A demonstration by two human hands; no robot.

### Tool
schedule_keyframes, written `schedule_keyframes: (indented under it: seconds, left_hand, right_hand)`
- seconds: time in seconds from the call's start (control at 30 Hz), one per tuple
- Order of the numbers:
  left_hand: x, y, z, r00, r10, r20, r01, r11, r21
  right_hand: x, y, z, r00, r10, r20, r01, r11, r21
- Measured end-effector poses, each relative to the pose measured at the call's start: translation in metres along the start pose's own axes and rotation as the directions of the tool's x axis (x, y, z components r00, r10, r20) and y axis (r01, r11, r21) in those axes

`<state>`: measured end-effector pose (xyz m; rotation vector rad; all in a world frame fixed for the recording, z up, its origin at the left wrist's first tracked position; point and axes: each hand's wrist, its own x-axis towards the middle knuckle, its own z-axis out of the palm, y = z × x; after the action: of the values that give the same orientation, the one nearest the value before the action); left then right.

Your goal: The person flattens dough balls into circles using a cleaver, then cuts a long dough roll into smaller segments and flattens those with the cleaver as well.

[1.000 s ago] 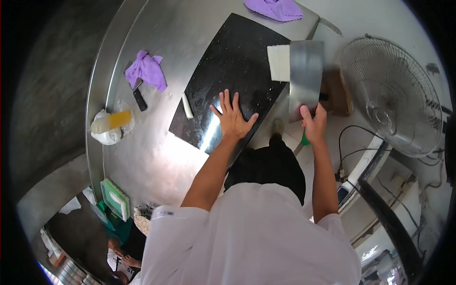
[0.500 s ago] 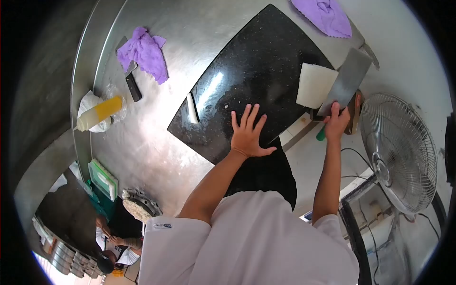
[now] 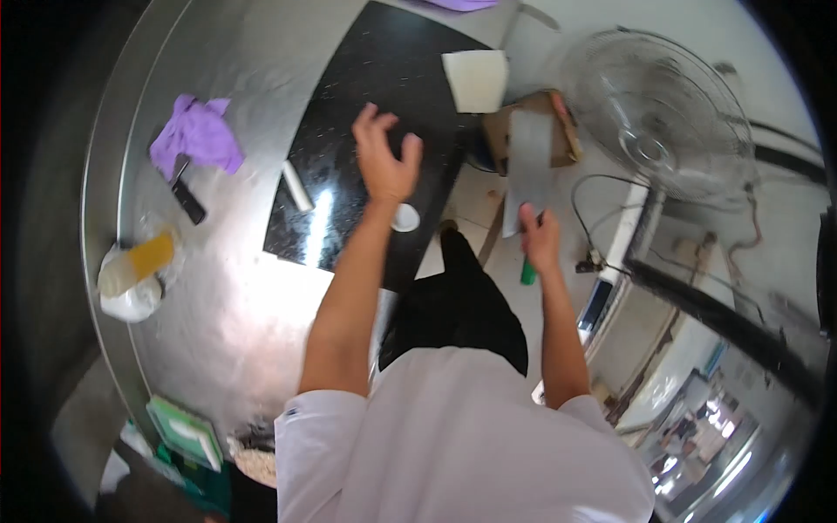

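Observation:
My left hand (image 3: 385, 166) hovers over the black stone slab (image 3: 349, 78), its fingers apart and slightly bent, holding nothing. Close to my left wrist, a small flat white disc (image 3: 405, 218) lies near the slab's right edge. A white stick-like strip (image 3: 297, 186) rests by the left edge. My right hand (image 3: 540, 240) grips a broad-bladed cleaver (image 3: 529, 157) by its green handle, off the slab's right side with the blade pointing away from me. At the slab's far right corner is a white square sheet (image 3: 477, 80).
On the steel table (image 3: 235, 261) at left lie a purple cloth (image 3: 200, 138), a black-handled tool (image 3: 188, 202) and a bottle of yellow liquid (image 3: 138, 264). A cardboard box (image 3: 558, 131) and a wire-caged fan (image 3: 654, 113) stand at right.
My left hand has lifted from the slab and its fingers have curled; the white disc now shows. The view has turned right, and the cleaver has swung to point more straight ahead.

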<state>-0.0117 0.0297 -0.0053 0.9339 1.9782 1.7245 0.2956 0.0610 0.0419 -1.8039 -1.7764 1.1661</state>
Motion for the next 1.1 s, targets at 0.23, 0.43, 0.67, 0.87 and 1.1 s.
schedule_keyframes:
  seconds: [0.23, 0.43, 0.67, 0.87, 1.1]
  left_hand:
    - [-0.072, 0.026, -0.013, 0.886, -0.036, 0.463, -0.326, 0.662, 0.675]
    - [-0.03, 0.003, -0.008, 0.998, 0.034, -0.058, -0.031, 0.998, 0.056]
    - [-0.091, 0.03, -0.038, 0.866, -0.2, 0.458, -0.346, 0.422, 0.838]
    - [-0.052, 0.012, -0.016, 0.892, -0.144, 0.429, -0.338, 0.42, 0.843]
    - [-0.004, 0.009, -0.005, 0.886, -0.058, 0.46, -0.389, 0.447, 0.806]
  right_hand:
    - [-0.103, 0.053, 0.002, 0.985, 0.161, 0.068, -0.166, 0.983, 0.076]
    - [-0.07, 0.064, 0.019, 0.966, -0.243, 0.09, 0.234, 0.967, 0.1]
    - [-0.017, -0.029, 0.073, 0.655, -0.202, 0.728, 0.475, 0.86, -0.188]
    - [0.007, -0.035, 0.081, 0.684, -0.243, 0.688, 0.562, 0.777, -0.285]
    - [0.041, -0.065, 0.092, 0.759, -0.279, 0.588, 0.533, 0.785, -0.316]
